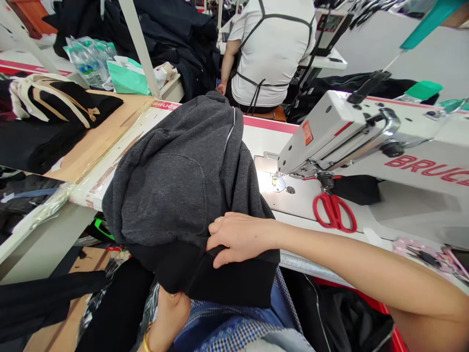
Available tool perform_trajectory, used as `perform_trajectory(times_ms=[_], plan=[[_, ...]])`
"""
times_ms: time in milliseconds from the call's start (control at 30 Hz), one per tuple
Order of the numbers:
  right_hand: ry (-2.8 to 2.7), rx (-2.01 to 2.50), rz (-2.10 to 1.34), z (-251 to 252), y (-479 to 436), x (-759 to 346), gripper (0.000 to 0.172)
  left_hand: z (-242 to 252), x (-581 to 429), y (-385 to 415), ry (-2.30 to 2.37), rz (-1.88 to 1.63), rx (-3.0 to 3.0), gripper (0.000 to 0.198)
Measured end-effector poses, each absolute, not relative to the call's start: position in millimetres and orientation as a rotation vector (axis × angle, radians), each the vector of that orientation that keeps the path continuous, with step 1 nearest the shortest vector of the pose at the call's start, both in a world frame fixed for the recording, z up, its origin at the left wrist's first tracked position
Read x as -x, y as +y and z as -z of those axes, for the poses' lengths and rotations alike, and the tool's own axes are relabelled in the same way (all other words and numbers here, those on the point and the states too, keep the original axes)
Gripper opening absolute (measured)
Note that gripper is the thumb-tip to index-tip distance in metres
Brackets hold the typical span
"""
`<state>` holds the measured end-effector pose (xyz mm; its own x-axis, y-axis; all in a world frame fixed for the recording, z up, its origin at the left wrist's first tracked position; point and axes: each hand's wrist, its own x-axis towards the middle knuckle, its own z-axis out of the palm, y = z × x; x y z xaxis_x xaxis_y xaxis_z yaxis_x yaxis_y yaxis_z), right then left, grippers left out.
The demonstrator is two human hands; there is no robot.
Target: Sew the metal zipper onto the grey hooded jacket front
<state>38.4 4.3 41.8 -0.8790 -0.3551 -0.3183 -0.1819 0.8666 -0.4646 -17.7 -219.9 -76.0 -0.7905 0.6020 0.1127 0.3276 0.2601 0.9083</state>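
Note:
A dark grey sweatshirt jacket (164, 190) with a curved pocket seam, a light zipper and a wide black hem band (234, 281) is draped over the table's front edge. My right hand (242, 239) lies on it just above the hem, fingers curled into the cloth. Below, my left hand (171, 308) grips the lower edge of the hem band, its fingertips hidden under the fabric. To the right of the jacket, the lit needle area of a white sewing machine (340, 132) holds no part of it.
Red-handled scissors (334, 212) lie beside the machine head. A ruler (311, 266) runs along the table's front edge. Black garments (54, 127) are piled at left. A person in a white shirt (273, 54) sits ahead with their back to me. Dark clothing (340, 313) fills a red container below right.

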Motion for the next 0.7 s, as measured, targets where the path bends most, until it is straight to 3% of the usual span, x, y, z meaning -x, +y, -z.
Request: perform_trajectory(times_ms=[167, 333, 433, 533, 700], plan=[[2.452, 0.413, 0.789, -42.7, 12.9, -30.9, 0.043, 80.4, 14.0, -224.1, 2.260, -1.516, -0.853, 0.013], [2.349, 0.401, 0.756, -42.6, 12.3, -25.6, 0.033, 61.0, 12.8, -207.6, 2.229, -1.515, -0.874, 0.017], [2.490, 0.388, 0.758, -42.1, 8.7, -31.8, 0.035, 53.7, 16.6, -201.9, 2.157, -1.478, -0.897, 0.017], [2.706, 0.375, 0.729, -38.6, 3.1, -43.9, 0.027, 51.2, 18.8, -200.5, 2.069, -1.480, -0.827, 0.020], [3.083, 0.365, 0.485, -28.7, -12.2, -63.6, 0.019, 40.6, 17.4, -195.5, 1.953, -1.562, -0.757, 0.028]])
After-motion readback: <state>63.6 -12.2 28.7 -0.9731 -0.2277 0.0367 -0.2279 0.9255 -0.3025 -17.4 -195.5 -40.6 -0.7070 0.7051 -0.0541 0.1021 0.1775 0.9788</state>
